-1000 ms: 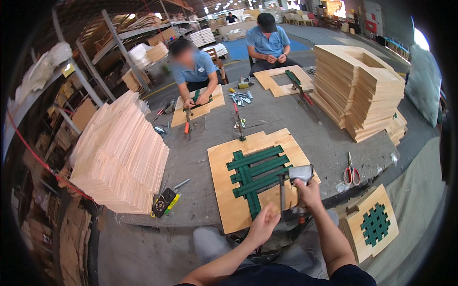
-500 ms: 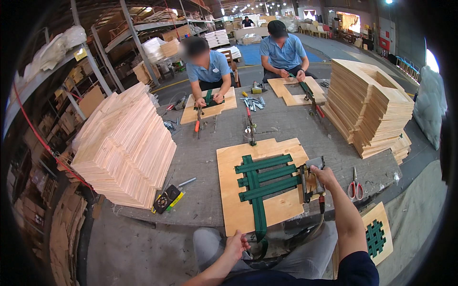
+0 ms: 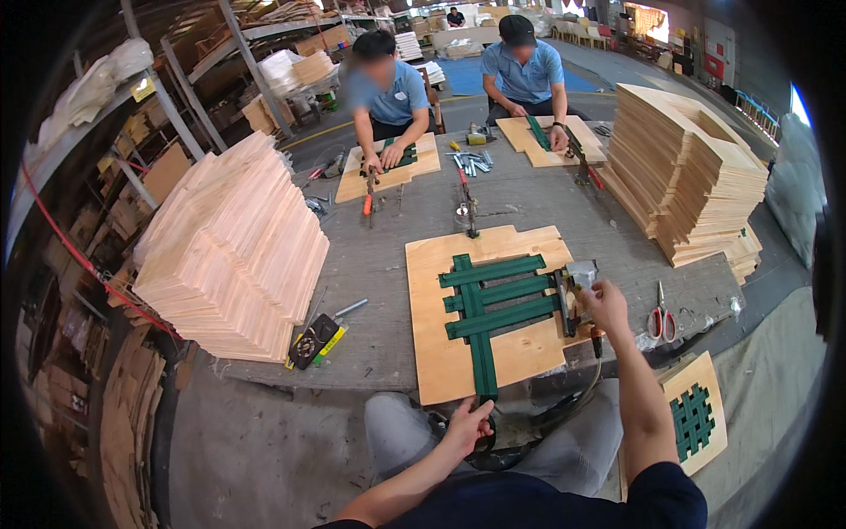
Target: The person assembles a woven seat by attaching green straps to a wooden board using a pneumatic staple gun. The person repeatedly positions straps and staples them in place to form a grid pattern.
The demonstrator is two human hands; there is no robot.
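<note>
A light plywood panel [image 3: 438, 366] lies before me on the table. Green webbing straps [image 3: 515, 288] run across its cut-out, three sideways over one lengthwise strap [image 3: 482, 357]. That lengthwise strap reaches the panel's near edge, where my left hand [image 3: 467, 428] pinches its lower end between thumb and finger. At the panel's right edge sits a silver staple gun [image 3: 575, 286] with an air hose. My right hand [image 3: 606, 309] is closed at its handle; the fingertips are partly hidden. Red-handled scissors [image 3: 661, 319] lie to the right of it.
Tall stacks of plywood panels stand left [image 3: 233, 242] and right [image 3: 683, 176]. A tape measure [image 3: 315, 342] lies front left. Two co-workers across the table handle similar panels [image 3: 414, 167]. A woven panel [image 3: 696, 419] leans beside my right leg. Metal tubes [image 3: 474, 164] lie farther back.
My left hand has moved up and right onto the lengthwise strap's end. My right hand has shifted slightly back on the staple gun. The view has tilted, so the panel appears higher.
</note>
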